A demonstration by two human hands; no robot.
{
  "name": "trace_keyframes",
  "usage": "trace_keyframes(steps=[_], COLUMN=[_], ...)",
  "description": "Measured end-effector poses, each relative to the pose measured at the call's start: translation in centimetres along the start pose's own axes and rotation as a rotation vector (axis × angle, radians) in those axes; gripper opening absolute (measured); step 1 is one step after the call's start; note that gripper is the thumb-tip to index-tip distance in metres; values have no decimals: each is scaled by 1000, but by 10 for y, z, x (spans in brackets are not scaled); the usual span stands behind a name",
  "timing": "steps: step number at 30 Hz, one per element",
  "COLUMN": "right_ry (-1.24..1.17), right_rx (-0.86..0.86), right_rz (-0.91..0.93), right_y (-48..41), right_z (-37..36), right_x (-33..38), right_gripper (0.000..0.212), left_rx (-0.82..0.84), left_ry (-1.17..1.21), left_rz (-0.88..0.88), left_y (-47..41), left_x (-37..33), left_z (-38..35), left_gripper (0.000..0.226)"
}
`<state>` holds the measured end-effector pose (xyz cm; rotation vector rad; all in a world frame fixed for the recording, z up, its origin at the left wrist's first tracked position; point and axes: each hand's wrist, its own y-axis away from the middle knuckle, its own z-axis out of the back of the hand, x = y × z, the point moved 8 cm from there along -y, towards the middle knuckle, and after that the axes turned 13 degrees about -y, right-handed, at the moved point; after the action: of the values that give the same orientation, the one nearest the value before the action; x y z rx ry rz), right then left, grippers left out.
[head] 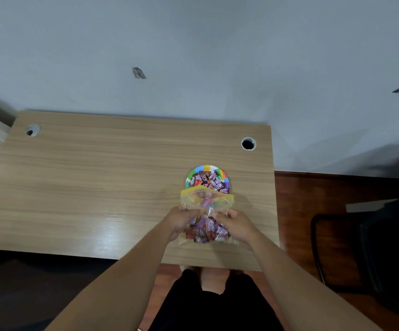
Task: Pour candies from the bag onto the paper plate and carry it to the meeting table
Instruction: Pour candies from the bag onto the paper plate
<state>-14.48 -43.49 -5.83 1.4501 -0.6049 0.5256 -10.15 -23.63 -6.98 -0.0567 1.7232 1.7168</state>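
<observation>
A clear zip bag (206,201) with a yellow top strip lies over the near edge of a paper plate (203,168) with a rainbow rim, on the right part of a wooden desk (98,182). Wrapped candies (208,180) fill the plate. More candies (205,231) sit in the bag's near end. My left hand (181,222) grips the bag's left side and my right hand (235,224) grips its right side. The bag's mouth points away from me, towards the plate.
The desk has a cable hole at the far left (32,130) and one at the far right (248,143). A grey wall stands behind it. A black chair (360,247) stands on the red-brown floor to the right.
</observation>
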Motion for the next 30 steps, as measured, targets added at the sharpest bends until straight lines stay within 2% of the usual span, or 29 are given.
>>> trace_keyframes(steps=[7, 9, 13, 15, 19, 25, 27, 30], right_ry=[37, 20, 24, 4, -82, -252, -278, -274], right_rx=[18, 24, -4, -16, -53, -47, -26, -49], right_rz=[-37, -53, -41, -51, -24, 28, 57, 130], right_y=[-5, -4, -2, -1, 1, 3, 6, 9], right_z=[-2, -3, 3, 6, 9, 12, 12, 16], right_x=[-5, -5, 2, 6, 17, 37, 46, 60], right_gripper=[28, 37, 69, 75, 56, 50, 44, 45], left_rx=[-15, 7, 69, 67, 41, -30, -26, -5], left_ry=[-8, 8, 39, 57, 172, 154, 135, 112], left_rz=[-7, -26, -56, -100, -216, -327, -369, -445], left_y=[1, 3, 12, 12, 16, 27, 30, 41], left_x=[-2, -4, -9, -12, -25, -48, -56, -73], left_z=[-1, 0, 4, 9, 20, 48, 56, 64], left_gripper=[39, 41, 73, 72, 45, 22, 21, 32])
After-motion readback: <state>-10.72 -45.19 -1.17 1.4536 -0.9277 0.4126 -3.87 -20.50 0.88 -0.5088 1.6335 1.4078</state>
